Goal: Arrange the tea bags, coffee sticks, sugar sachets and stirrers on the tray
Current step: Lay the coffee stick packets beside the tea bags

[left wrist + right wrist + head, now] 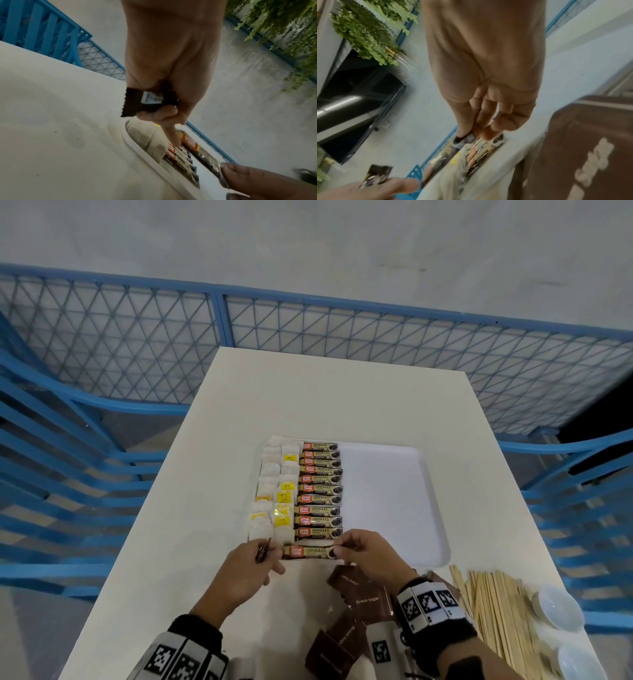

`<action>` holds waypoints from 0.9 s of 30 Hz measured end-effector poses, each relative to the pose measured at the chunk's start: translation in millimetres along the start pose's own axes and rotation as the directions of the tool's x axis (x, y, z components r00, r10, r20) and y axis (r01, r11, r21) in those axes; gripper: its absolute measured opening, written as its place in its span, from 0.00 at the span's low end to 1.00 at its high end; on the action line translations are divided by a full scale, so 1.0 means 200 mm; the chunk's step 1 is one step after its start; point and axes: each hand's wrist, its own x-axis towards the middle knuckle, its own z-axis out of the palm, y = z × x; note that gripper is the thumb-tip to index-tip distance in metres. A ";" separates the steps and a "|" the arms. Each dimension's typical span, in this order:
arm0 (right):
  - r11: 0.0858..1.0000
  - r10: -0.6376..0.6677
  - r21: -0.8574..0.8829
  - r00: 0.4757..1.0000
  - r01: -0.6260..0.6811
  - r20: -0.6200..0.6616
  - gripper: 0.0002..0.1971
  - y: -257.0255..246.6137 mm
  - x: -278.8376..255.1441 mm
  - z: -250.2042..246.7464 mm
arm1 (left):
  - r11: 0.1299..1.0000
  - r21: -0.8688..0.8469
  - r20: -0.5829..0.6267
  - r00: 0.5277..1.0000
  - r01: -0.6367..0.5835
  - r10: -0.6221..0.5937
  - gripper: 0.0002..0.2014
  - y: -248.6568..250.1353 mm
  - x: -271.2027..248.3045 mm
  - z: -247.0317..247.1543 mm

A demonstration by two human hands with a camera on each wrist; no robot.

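On the white tray [394, 501], tea bags [274, 491] lie in two columns at the left, with a column of coffee sticks [320, 487] beside them. One more coffee stick [310, 552] hangs crosswise over the tray's near edge. My right hand [339, 551] pinches its right end [471, 136]. My left hand [274, 556] is at its left end and grips a spare dark coffee stick [145, 102] in curled fingers, one finger [173, 136] reaching down toward the tray. Brown sugar sachets [363, 597] lie under my right wrist. Wooden stirrers [493, 611] are piled to the right.
Two white dishes [558, 607] sit at the table's near right corner beside the stirrers. The right half of the tray holds nothing. A blue mesh fence [219, 320] surrounds the cream table [325, 395] on the far side and both flanks.
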 end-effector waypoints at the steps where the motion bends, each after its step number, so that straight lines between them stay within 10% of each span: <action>1: 0.998 0.006 -0.055 1.000 -0.007 -0.027 0.02 0.01 0.01 -0.02 | 0.999 -0.034 -0.026 0.999 0.020 -0.021 0.05 0.00 0.00 -0.01; 7: 0.967 0.065 -0.237 0.991 -0.092 -0.120 0.05 0.08 0.12 -0.05 | 0.926 -0.337 -0.009 0.983 0.168 -0.182 0.03 -0.01 -0.01 -0.06; 17: 0.918 0.007 -0.385 0.975 -0.094 -0.221 0.04 0.03 0.19 0.04 | 0.758 -0.643 0.025 0.993 0.107 -0.119 0.07 0.04 -0.02 -0.05; 22: 0.916 -0.142 -0.401 0.951 0.021 -0.275 0.07 -0.01 0.14 0.07 | 0.832 -0.550 -0.028 0.997 -0.071 0.067 0.04 0.03 -0.02 -0.05; 27: 0.990 0.011 -0.140 0.999 -0.003 0.051 0.13 -0.16 0.03 0.11 | 0.793 -0.566 -0.036 0.968 -0.225 0.248 0.06 0.04 -0.02 -0.04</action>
